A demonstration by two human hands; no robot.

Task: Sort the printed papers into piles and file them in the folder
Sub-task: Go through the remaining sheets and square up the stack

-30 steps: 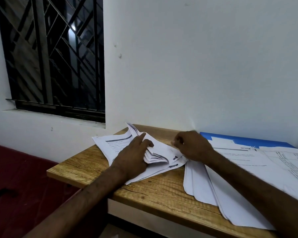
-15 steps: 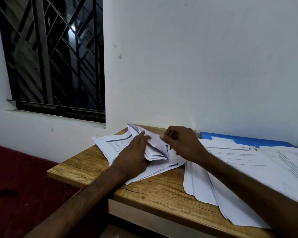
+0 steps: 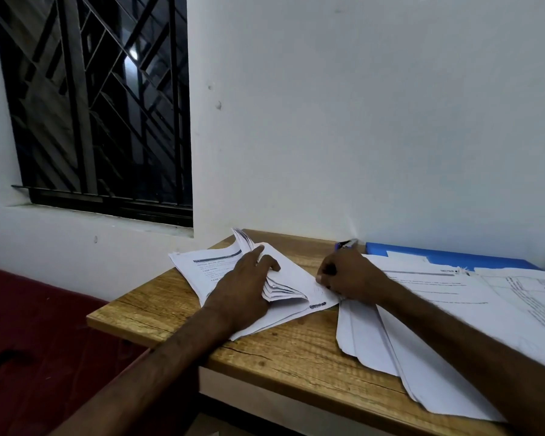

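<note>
Marking sheets, I judge: right hand [image 3: 350, 275] grips pen [image 3: 346, 245], left hand [image 3: 243, 291] at nine o'clock grips papers [image 3: 291, 280]; next, piling.

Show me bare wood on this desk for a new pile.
Free: the front-left corner of the desk, left of the left stack; the front strip between that stack and the fanned pile. Crowded: the right half, under sheets and the blue folder.
</note>
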